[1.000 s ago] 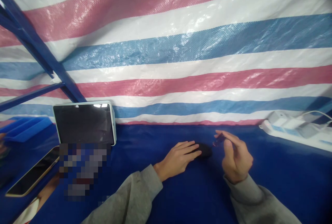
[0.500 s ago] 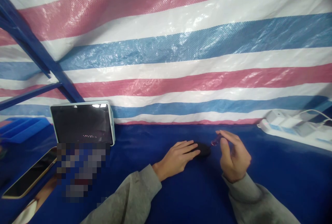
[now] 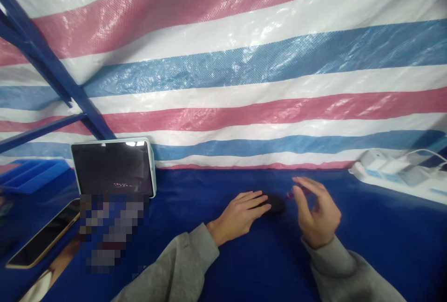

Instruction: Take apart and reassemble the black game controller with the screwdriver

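Observation:
On the blue table surface (image 3: 258, 264), my left hand (image 3: 240, 216) rests with its fingers spread over the left side of a dark, rounded, flat object (image 3: 277, 204). To the right of that object my right hand (image 3: 317, 209) is raised, its thumb and index finger curved with a gap showing at their tips. A small purplish, see-through item (image 3: 290, 195) lies by the thumb, partly hidden and blurred. Whether the right fingers touch it is unclear.
A tablet (image 3: 113, 168) stands at the back left, beside a blue compartment tray (image 3: 35, 175). A phone (image 3: 47, 234) lies at the left. At the far right is a white power strip (image 3: 391, 183) with plugs. Striped sheeting hangs behind.
The right thumb and index finger have moved apart a little, and the purplish item sits slightly lower, less between them. The whole view has shifted slightly. My left hand keeps its pose.

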A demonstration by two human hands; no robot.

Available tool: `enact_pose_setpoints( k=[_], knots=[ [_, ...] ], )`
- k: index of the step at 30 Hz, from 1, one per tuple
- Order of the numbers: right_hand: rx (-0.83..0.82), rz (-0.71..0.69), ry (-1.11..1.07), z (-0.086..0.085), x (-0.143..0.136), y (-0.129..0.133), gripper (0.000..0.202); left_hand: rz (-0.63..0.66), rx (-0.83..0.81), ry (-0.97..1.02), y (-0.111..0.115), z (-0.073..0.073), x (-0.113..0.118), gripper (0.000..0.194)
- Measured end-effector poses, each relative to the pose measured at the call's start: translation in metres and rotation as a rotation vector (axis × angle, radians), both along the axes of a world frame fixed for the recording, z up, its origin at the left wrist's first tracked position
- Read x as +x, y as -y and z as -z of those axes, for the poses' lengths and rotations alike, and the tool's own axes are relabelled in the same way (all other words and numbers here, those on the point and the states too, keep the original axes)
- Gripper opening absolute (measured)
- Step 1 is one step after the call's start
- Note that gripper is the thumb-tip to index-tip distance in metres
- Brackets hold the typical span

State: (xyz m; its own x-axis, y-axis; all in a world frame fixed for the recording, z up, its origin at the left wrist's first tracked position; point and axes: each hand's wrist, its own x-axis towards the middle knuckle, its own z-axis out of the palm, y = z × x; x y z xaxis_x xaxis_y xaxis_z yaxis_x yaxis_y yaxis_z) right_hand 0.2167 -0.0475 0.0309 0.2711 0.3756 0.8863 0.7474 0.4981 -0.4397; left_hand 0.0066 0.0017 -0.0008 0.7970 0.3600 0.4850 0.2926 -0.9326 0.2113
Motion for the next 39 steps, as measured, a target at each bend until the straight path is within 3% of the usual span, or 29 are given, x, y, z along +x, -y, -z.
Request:
enact_pose_setpoints(
  k=[6, 15, 22, 29, 39],
  knots=[
    [-0.050, -0.016, 0.057, -0.0050, -0.0022, 0.0027, 0.030, 0.008, 0.013, 0.011, -0.0007, 0.0024, 0.0003, 0.035],
    [-0.025, 0.038, 0.081, -0.0023, 0.0026, -0.0005, 0.020, 0.005, 0.015, -0.014, -0.0009, 0.0033, -0.0003, 0.035],
    [-0.134, -0.028, 0.032, -0.0062, 0.0006, 0.0040, 0.026, 0.002, 0.022, -0.007, -0.0013, 0.0058, -0.0002, 0.035],
    [-0.065, 0.074, 0.027, -0.0028, -0.0001, 0.0008, 0.014, 0.002, 0.010, 0.000, -0.0009, 0.0049, 0.0003, 0.034],
    [-0.048, -0.008, -0.017, -0.0022, -0.0012, 0.0020, 0.021, 0.005, -0.008, 0.003, -0.0010, 0.0050, 0.0000, 0.035]
  ],
)
